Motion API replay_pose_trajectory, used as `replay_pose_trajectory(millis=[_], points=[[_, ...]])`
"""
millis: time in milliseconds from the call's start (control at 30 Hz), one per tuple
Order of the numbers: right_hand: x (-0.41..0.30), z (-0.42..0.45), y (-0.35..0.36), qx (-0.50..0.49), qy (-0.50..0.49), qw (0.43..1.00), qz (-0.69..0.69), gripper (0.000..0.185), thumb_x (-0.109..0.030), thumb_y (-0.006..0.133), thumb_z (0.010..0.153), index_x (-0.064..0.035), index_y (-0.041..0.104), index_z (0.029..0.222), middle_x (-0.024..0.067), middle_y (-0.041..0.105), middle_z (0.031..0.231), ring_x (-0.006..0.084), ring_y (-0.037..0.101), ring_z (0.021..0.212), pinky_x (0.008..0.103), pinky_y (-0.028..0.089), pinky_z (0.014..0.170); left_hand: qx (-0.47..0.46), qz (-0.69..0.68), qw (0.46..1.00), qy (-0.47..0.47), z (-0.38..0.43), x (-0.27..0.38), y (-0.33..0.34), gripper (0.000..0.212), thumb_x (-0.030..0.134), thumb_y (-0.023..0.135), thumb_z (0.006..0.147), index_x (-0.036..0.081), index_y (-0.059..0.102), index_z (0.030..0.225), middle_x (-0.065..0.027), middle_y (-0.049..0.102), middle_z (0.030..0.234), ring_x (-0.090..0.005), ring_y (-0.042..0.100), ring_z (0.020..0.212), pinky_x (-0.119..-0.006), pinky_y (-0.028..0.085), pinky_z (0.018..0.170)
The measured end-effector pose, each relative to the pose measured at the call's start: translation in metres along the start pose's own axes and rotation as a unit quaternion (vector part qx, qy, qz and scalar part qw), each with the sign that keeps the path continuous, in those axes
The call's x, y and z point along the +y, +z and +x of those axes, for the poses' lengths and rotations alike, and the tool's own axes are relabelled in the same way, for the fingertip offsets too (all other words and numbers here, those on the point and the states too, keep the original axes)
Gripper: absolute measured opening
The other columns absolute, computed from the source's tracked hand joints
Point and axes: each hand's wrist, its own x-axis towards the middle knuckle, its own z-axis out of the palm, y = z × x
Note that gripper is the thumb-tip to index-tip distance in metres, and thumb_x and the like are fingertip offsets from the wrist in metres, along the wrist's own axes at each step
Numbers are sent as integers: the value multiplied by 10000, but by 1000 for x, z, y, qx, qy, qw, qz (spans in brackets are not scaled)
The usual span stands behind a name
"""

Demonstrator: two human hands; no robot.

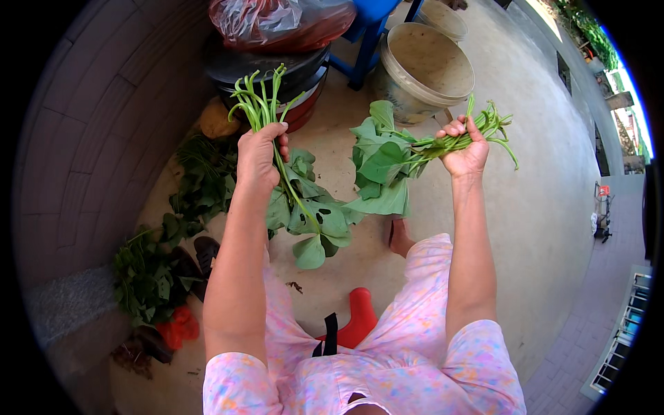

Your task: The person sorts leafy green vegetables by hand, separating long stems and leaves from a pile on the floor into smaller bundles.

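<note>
My left hand [262, 155] is closed around the stems of a bunch of leafy greens [321, 212]; the cut stem ends stick up above the fist and the broad leaves, some with holes, hang down to the right. A second bunch of leafy greens [384, 158] is gripped by its stems in my right hand [464, 145], its leaves pointing left towards the first bunch and its stem ends pointing right. Both hands are raised well apart above the floor.
Heaps of greens [145, 275] lie by the tiled wall [78, 155], near dark shoes [206, 254] and a red plastic bag [179, 327]. Ahead stand a black-lidded bucket [290, 67] under a filled plastic bag [280, 23], a blue stool [363, 46] and a pale bucket [425, 67].
</note>
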Motion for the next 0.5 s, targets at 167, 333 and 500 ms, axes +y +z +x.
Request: replay_pose_trajectory(millis=[167,333,500], points=[[15,2,12,46,8,992,-120,83,-136,542,777,-73,493,756,68,536,687,184,500,603,330,402,607,-48,-26,997,-48,4,-3,1,73,65,571,701,25,514,724,-39,492,543,-125,442,433,-268,359,417],[51,-1,26,42,11,964,-261,85,-78,545,748,-49,517,823,51,496,588,146,456,470,297,395,485,-106,-56,988,-99,0,-4,4,63,65,562,710,11,539,733,-46,513,567,-136,483,470,-270,403,458],[89,-8,38,61,-14,926,-372,88,-80,587,734,-27,526,770,12,457,554,102,424,450,237,363,435,-132,-20,987,-88,-9,-11,18,130,48,549,721,-11,534,835,-49,528,626,-138,499,516,-271,419,499]])
